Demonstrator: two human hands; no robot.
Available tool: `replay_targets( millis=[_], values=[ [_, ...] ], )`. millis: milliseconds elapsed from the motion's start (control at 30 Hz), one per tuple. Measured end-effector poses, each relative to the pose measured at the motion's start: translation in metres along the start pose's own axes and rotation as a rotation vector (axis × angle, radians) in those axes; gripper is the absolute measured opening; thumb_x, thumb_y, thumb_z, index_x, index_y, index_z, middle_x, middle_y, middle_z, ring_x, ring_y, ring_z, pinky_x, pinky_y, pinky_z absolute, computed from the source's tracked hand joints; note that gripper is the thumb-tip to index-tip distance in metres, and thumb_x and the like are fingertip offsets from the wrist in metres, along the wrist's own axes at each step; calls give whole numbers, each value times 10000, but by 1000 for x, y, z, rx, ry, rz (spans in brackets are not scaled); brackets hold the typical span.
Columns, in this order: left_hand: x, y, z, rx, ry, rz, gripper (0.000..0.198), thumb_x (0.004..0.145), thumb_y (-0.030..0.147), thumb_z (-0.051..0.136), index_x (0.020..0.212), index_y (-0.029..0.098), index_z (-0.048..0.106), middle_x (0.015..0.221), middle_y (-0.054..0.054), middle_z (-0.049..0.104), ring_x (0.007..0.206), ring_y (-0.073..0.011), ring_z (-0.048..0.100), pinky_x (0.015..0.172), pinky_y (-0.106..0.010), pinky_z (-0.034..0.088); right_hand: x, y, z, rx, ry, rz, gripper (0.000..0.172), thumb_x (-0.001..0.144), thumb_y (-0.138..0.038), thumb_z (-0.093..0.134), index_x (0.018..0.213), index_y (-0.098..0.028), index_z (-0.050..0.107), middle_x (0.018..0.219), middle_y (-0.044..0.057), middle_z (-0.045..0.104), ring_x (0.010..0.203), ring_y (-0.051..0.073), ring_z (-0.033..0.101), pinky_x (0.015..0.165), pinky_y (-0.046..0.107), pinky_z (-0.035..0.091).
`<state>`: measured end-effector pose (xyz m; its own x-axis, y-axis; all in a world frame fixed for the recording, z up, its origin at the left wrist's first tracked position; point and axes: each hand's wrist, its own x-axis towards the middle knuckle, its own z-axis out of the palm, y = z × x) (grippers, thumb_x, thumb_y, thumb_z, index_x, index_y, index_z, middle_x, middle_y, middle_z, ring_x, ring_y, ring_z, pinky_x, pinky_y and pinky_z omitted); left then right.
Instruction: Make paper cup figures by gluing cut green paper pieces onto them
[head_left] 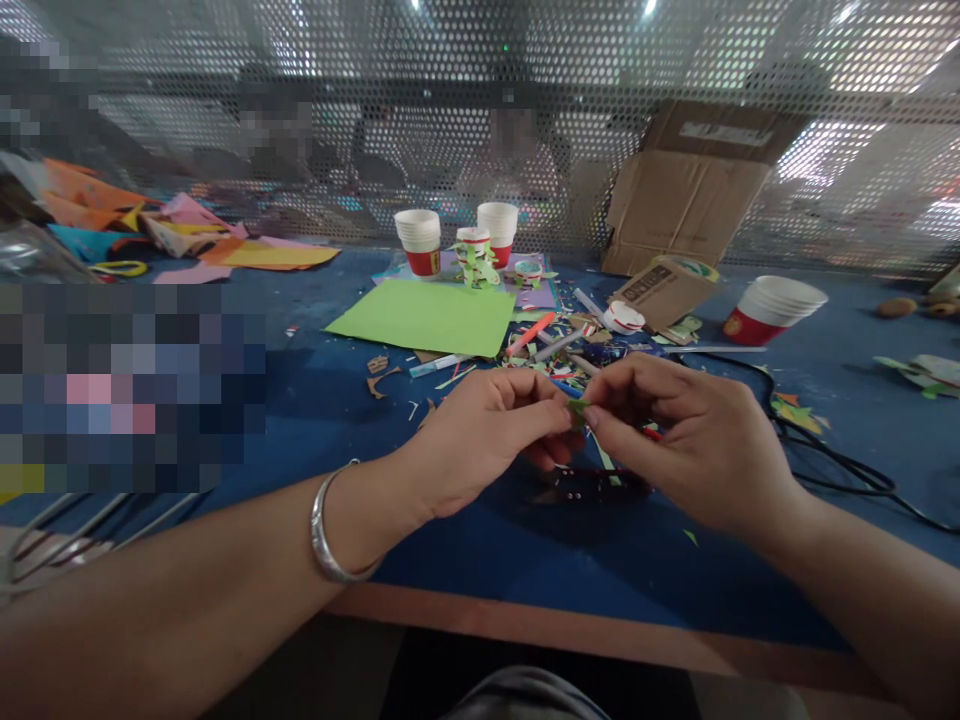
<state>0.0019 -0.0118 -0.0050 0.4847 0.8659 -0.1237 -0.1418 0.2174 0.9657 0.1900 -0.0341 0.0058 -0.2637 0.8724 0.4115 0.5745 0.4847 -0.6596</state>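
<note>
Pinching a green scrap [577,406] are left hand [491,430] and right hand [701,440]; beyond, small cardboard [681,300] bears blurred lettering [649,284].

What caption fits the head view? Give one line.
Left hand and right hand pinch a green scrap over a blue table.

No text was legible. Dark lettering [649,284] on the small brown cardboard piece [684,300], right of centre, and the pale label [724,133] on the large brown cardboard sheet [679,205], upper right, were blurred.

Desk [600,580] mostly open btwn R hand [694,440] & front edge; scraps [568,372], pens [531,333] block fwd L; cable [847,475] just R, cup stack [776,305] fwd R.
</note>
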Motion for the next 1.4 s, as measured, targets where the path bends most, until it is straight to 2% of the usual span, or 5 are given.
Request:
replay_targets(
  millis=[300, 667, 1033, 1233, 1400],
  values=[
    [2, 7, 1, -129, 10, -203, 140, 831, 119, 679, 691, 116, 684, 635, -29, 692, 503, -51, 592, 499, -135, 450, -1, 3, -4, -82, -53, -61, 101, 882, -169, 614, 829, -231, 675, 675, -38, 644, 555, 106, 559, 542, 234, 468],
    [4, 10, -4, -196, -46, -279, 200, 866, 90, 650, 680, 96, 724, 676, -51, 715, 510, -48, 611, 512, -115, 501, -4, 8, -7, -215, -44, -285, 115, 932, -160, 607, 923, -228, 699, 804, -17, 726, 661, 115, 651, 662, 261, 506],
    [3, 7, -7, -177, -63, -242, 142, 867, 142, 711, 740, 96, 754, 676, -59, 736, 562, -84, 677, 545, -133, 552, -6, 9, -10, -275, -80, -353, 147, 957, -163, 585, 982, -239, 708, 825, 3, 733, 684, 135, 671, 663, 271, 517],
    [0, 9, -7, -140, -49, -185, 149, 859, 156, 753, 729, 98, 711, 665, -43, 731, 564, -79, 673, 553, -139, 547, -5, 12, -6, -305, 18, -439, 101, 956, -160, 611, 950, -205, 702, 789, 5, 735, 638, 121, 655, 625, 251, 494],
    [-3, 9, -5, 23, -28, -17, 157, 858, 224, 781, 805, 101, 700, 720, -30, 734, 611, -82, 677, 590, -158, 561, -4, 11, -5, -215, 17, -294, 94, 922, -152, 634, 954, -213, 697, 781, -7, 730, 596, 116, 637, 586, 247, 497]
  ],
)
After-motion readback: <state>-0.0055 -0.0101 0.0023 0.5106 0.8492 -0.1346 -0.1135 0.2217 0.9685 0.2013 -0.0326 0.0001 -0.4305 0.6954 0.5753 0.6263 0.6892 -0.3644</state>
